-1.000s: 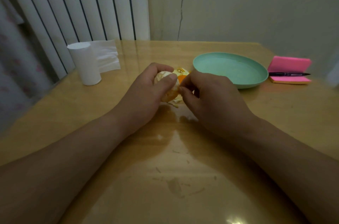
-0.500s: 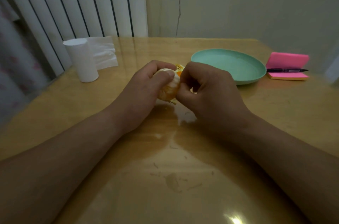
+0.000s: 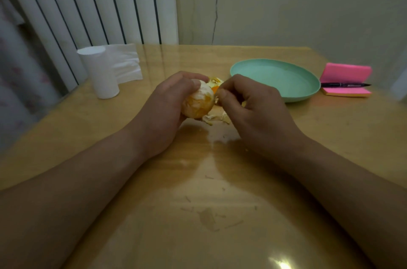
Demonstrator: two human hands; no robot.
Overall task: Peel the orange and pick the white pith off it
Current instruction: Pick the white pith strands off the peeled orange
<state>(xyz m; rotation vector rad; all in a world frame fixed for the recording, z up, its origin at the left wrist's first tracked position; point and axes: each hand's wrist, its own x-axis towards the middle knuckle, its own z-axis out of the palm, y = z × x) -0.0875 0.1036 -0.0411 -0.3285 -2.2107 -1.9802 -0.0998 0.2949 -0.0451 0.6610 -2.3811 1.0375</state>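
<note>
Head view: my left grip (image 3: 167, 105) wraps the mostly bare orange (image 3: 199, 101) just above the worktop (image 3: 220, 180), my right grip (image 3: 248, 110) pinches pith (image 3: 217, 98) at its side. Tug too hard and a segment could tear, spilling juice.

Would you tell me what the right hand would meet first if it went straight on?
Probably the orange gripped by the left hand: the right hand points its fingertips leftward at it; depth is unclear.

Table (image 3: 220, 202): plate (image 3: 275, 79), tissue roll (image 3: 99, 72), peel scraps (image 3: 217, 117)
</note>
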